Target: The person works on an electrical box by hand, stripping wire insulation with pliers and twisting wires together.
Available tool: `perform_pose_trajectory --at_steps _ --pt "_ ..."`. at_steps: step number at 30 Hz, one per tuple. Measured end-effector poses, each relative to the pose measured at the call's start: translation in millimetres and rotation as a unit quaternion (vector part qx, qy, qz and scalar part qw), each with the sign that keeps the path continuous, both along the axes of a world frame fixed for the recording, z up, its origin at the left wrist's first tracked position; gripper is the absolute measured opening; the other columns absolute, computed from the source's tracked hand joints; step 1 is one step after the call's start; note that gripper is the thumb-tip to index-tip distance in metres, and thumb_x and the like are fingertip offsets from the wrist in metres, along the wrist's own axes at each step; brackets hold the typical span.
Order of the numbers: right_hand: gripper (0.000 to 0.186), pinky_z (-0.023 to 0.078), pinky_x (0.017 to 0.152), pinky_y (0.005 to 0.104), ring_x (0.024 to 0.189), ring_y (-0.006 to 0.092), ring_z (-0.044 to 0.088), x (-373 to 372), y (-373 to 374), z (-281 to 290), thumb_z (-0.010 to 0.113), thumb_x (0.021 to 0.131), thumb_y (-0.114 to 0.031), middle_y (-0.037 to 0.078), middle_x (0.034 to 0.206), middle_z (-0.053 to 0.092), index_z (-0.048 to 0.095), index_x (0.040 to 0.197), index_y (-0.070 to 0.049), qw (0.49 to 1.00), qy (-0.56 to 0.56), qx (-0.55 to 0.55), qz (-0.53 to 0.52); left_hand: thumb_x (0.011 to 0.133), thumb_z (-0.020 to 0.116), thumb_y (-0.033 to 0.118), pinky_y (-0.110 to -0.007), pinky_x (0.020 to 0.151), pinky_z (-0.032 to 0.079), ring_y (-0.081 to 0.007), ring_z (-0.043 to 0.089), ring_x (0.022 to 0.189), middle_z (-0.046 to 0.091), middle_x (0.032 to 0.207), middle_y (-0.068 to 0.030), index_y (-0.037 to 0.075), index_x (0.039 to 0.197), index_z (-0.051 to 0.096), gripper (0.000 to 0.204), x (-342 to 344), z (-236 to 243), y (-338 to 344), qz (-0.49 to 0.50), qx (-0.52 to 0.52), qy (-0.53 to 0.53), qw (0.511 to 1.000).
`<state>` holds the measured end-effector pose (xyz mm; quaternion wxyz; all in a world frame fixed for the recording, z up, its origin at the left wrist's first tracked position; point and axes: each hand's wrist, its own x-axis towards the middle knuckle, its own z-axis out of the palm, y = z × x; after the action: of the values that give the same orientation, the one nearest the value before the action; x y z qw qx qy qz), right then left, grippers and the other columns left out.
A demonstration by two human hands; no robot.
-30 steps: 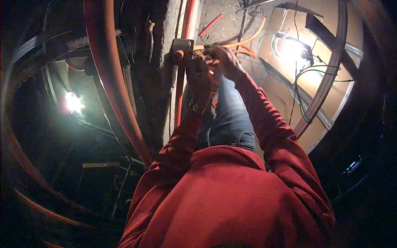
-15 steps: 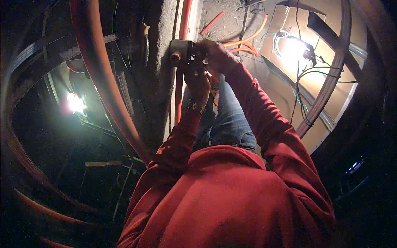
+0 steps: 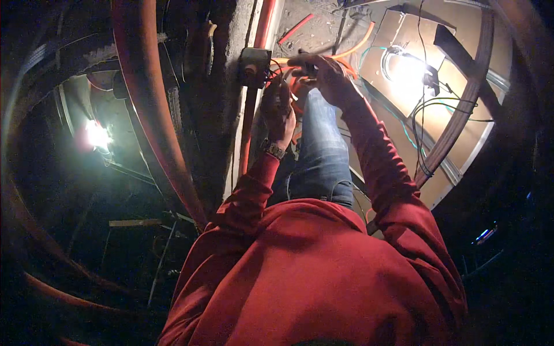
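Observation:
A small square electrical box [image 3: 255,64] sits on an orange conduit [image 3: 266,29], with thin dark wires [image 3: 275,70] coming out of its right side. Just below those wires is my left hand [image 3: 278,109], in shadow, its fingers closed on something too dark to make out. My right hand [image 3: 330,79] is to the right of the box and above my left hand. Its fingers are bent toward the box, and what lies between them cannot be made out. Behind both hands run orange flexible tubes [image 3: 346,64].
A bright work lamp [image 3: 408,70] stands at the right against tan boards [image 3: 398,115], and a second lamp [image 3: 98,137] glows at the left. A thick orange pipe [image 3: 153,104] curves down the left side. Dark cables [image 3: 420,132] hang by a ribbed tube [image 3: 461,112] at the right.
My right hand has moved right, away from the box and from my left hand. My left hand has dropped slightly, and the wires beside the box now show. The box front has fallen into shadow.

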<state>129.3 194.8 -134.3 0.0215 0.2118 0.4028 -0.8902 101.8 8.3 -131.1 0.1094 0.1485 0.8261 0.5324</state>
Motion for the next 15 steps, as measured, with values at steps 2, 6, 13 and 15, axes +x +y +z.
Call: perform_pose_trajectory --at_steps 2,6,13,15 --pt "0.028 0.058 0.079 0.0328 0.092 0.0169 0.070 13.1 -8.6 -4.5 0.056 0.105 -0.025 0.010 0.124 0.072 0.067 0.123 -0.006 0.968 -0.019 0.250 0.014 0.103 0.063 0.015 -0.028 0.065 0.052 -0.0099 0.061 0.070 0.070 0.092 -0.0061 0.004 0.136 0.063 0.035 1.9 8.1 -2.0 -0.025 -0.074 0.016 0.997" --pt "0.032 0.049 0.084 0.0381 0.093 0.0248 0.060 25.6 -37.4 -8.5 0.075 0.092 -0.036 0.012 0.094 0.065 0.077 0.097 -0.004 0.922 -0.137 0.363 -0.008 0.104 0.062 0.023 -0.032 0.072 0.055 -0.0168 0.065 0.081 0.070 0.097 -0.0086 0.004 0.140 0.060 0.041 -0.6 24.9 -6.1 -0.006 -0.068 -0.058 0.996" --pt "0.036 0.045 0.090 0.0380 0.102 0.0270 0.055 4.8 -65.5 -6.7 0.075 0.091 -0.039 0.016 0.099 0.063 0.076 0.100 -0.005 0.912 -0.154 0.379 0.023 0.103 0.061 0.021 -0.038 0.083 0.055 -0.0279 0.067 0.096 0.068 0.112 -0.0192 0.002 0.143 0.057 0.045 -8.3 40.2 -16.0 -0.070 -0.091 -0.010 0.993" --pt "0.037 0.045 0.093 0.0391 0.109 0.0289 0.056 3.2 -68.7 -9.5 0.072 0.094 -0.039 0.017 0.104 0.063 0.075 0.105 -0.004 0.949 -0.106 0.296 0.026 0.102 0.061 0.021 -0.038 0.085 0.055 -0.0305 0.066 0.102 0.067 0.118 -0.0214 0.002 0.143 0.057 0.045 -11.9 39.9 -16.3 -0.091 -0.080 0.013 0.993"
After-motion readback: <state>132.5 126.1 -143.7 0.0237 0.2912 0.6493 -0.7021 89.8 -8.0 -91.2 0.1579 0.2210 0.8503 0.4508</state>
